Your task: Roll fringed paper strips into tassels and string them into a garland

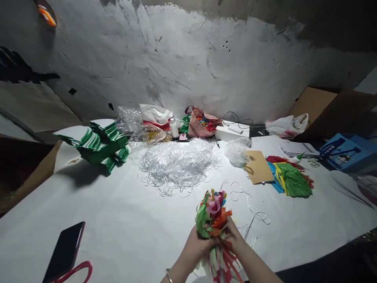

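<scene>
A bundle of colourful tissue-paper tassels [216, 210] in green, pink, red and orange stands upright between my hands, its loose strips hanging down towards me. My left hand [200, 241] is wrapped round its left side, and my right hand [232, 234] closes on its right side. Most of the fingertips are hidden behind the paper. Thin white string [250, 204] lies loosely on the table just right of the bundle. Beyond it spreads a large tangled heap of white strings [179, 163].
Green-and-white folded stacks [103, 145] sit at left, with a phone [66, 251] near the front. At right lie a brown card [259, 167], a pile of coloured tissue paper [294, 181] and a blue bag [349, 151]. A white bottle [173, 128] stands by the wall.
</scene>
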Demonstrator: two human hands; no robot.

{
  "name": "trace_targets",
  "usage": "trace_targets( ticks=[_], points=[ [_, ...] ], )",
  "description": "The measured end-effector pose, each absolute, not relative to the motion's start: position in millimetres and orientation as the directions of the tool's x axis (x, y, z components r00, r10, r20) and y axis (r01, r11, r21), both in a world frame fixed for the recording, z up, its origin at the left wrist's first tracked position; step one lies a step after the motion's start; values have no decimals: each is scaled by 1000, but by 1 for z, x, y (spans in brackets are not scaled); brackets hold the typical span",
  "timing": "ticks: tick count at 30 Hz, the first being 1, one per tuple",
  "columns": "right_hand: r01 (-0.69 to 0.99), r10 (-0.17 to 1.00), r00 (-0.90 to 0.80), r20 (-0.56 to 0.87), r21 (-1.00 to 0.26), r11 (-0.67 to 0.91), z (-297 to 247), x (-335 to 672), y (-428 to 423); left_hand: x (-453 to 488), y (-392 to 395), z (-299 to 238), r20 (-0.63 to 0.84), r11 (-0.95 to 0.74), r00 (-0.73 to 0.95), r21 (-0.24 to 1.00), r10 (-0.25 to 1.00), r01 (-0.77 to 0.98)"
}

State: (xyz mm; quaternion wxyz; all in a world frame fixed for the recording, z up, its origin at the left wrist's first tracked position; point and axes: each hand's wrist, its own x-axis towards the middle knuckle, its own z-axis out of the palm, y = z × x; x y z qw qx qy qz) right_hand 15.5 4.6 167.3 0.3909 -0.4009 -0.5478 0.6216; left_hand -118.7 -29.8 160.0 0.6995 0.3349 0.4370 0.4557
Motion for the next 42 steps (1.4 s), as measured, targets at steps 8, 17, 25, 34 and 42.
trace_targets(
  ticks=[8,17,25,34,42],
  points=[
    [116,875,-435,-213,-977,-180,195,42,15,-153,-13,176,-340,353,118,806,933,-475],
    [442,931,-353,-98,-894,74,182,102,-6,-213,-4,175,-425,334,-44,766,904,-549],
    [592,599,-800,-32,-204,780,243,47,-9,-196,6,200,-121,92,61,933,991,348],
    [416,660,-749,54,-737,532,230,50,64,-178,-4,241,-99,55,497,993,862,103],
    [515,547,-836,-43,-404,756,252,51,12,-208,11,211,-149,96,69,863,986,497]
  ],
)
